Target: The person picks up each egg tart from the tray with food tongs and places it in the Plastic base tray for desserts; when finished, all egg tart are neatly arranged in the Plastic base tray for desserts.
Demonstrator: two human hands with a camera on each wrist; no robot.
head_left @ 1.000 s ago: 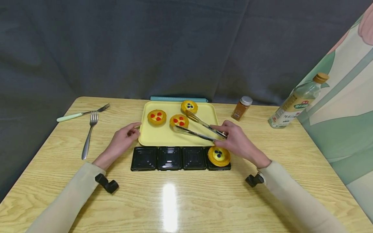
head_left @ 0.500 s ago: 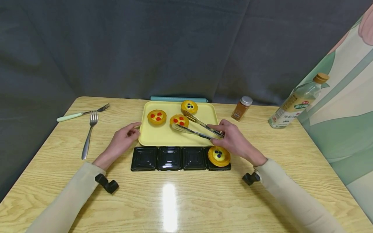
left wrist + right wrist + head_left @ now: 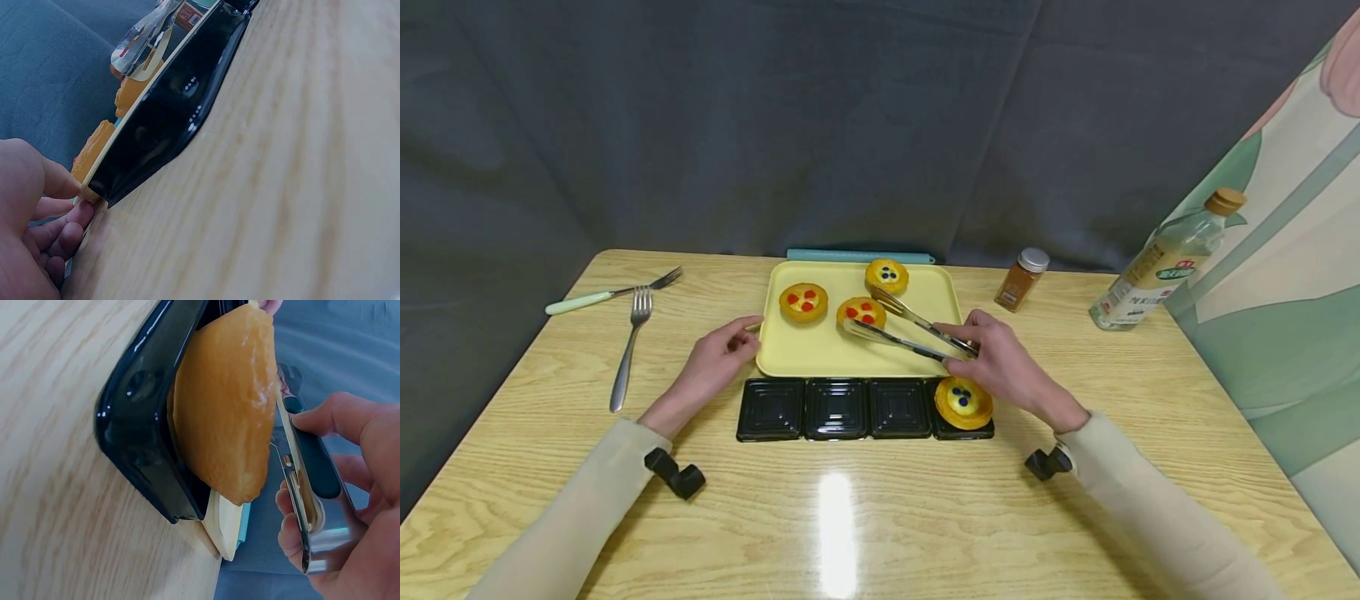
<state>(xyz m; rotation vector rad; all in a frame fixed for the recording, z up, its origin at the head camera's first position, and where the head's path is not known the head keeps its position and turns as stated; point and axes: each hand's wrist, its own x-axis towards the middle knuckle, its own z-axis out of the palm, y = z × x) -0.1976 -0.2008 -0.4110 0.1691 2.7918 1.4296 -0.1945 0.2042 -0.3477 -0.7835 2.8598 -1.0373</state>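
My right hand holds metal tongs with dark grips, their arms spread. The tong tips lie on either side of a red-topped tart on the yellow tray; whether they touch it, I cannot tell. At the tray's left edge, my left hand pinches the rim, as the left wrist view shows at close range. Two more tarts are on the tray: another red-topped tart and a blue-topped tart. A further blue-topped tart sits in the rightmost compartment of the black container.
Left of the tray lie a green-handled fork and a metal fork. A spice jar and a tall bottle stand to the right. Behind the tray runs a teal strip, with a dark curtain beyond it.
My right hand and the tongs shifted slightly left and away from me during the first half second, then stayed almost still. The left hand and the tarts have not moved.
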